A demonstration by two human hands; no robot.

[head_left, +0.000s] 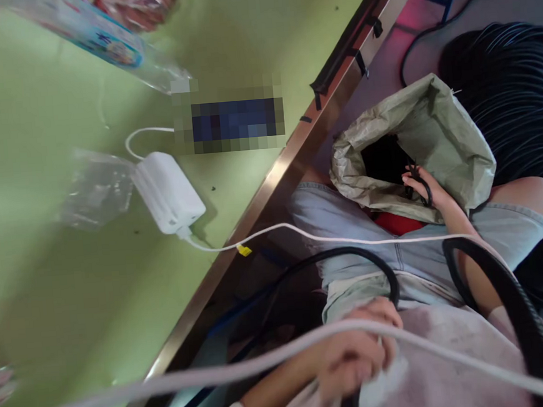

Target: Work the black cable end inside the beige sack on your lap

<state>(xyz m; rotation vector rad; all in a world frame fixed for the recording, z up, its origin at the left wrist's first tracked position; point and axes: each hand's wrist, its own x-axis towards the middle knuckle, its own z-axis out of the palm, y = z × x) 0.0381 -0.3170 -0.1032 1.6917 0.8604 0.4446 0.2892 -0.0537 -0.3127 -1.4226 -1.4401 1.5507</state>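
Observation:
My left hand (pixel 363 347), blurred, is closed round a black cable (pixel 360 251) that arcs over my lap and comes out below the fist. My right hand (pixel 427 186) is in the mouth of a crumpled beige sack (pixel 459 138) resting on my legs. Its fingers pinch a small black looped piece (pixel 423 193), whose exact kind I cannot make out. Dark contents (pixel 383 158) show inside the sack, too shadowed to tell apart. A thick ribbed black hose (pixel 509 297) passes over my right forearm.
On the green table (pixel 95 292) at left lie a white power bank (pixel 169 189), a clear plastic bag (pixel 94 189), a plastic bottle (pixel 113 43) and a blurred-out dark object (pixel 234 120). A white cable (pixel 283 226) crosses the metal table edge. Black hose coils (pixel 518 115) lie at right.

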